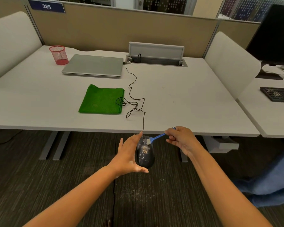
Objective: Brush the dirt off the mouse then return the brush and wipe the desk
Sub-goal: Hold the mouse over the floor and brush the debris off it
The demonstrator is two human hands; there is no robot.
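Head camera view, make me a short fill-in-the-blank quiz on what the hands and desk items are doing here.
1. The left hand holds the black corded mouse out past the desk edge, above the ____.
2. The right hand holds a small brush whose handle is ____.
3. The folded green cloth lies in front of the closed grey ____.
4. The red mesh pen holder stands to the ____ of the laptop.

Missing words: floor; blue; laptop; left
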